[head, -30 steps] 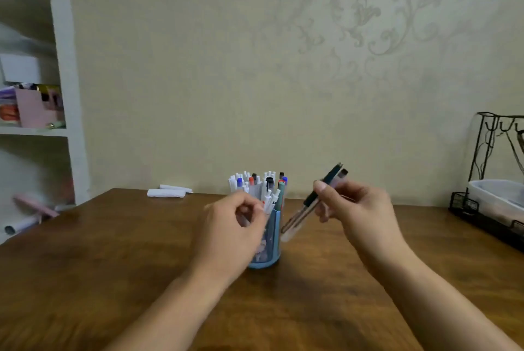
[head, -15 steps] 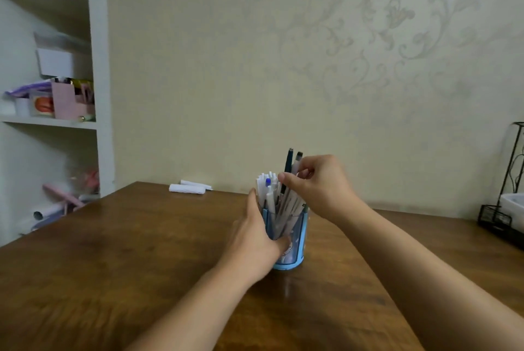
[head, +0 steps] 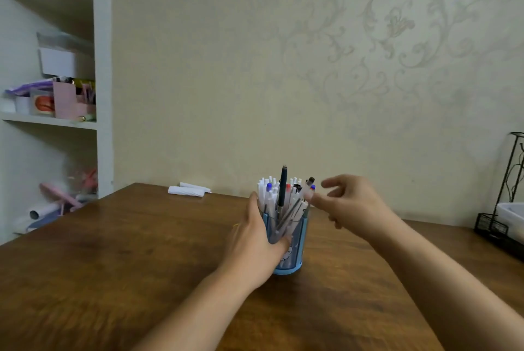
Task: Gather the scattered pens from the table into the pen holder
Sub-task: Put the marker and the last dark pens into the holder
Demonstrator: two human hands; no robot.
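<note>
Pen holder point(head: 292, 251): blue translucent plastic cylinder, centre frame, crammed with pens point(head: 272, 197).
Counter point(head: 113, 265): glossy brown wood.
Left hand point(head: 255, 240): grip around holder.
Right hand point(head: 351, 203): grip wide, empty.

Beige floral-patterned wall point(head: 340, 72), white shelf unit point(head: 102, 72) at left, brown wooden table point(head: 119, 260)

A dark brown wooden desk point(head: 141, 251) with visible grain and a soft satin sheen carries a pen holder point(head: 292, 240) of translucent, glossy blue plastic, packed with smooth white plastic pens point(head: 269, 197) and one dark glossy pen point(head: 282, 186); behind, matt beige wallpaper point(head: 368, 53) bears a faintly shimmering floral scroll pattern, a black wire rack point(head: 507, 180) of thin metal stands at right, and rolled white paper point(head: 185, 190) lies at the desk's far edge
</note>
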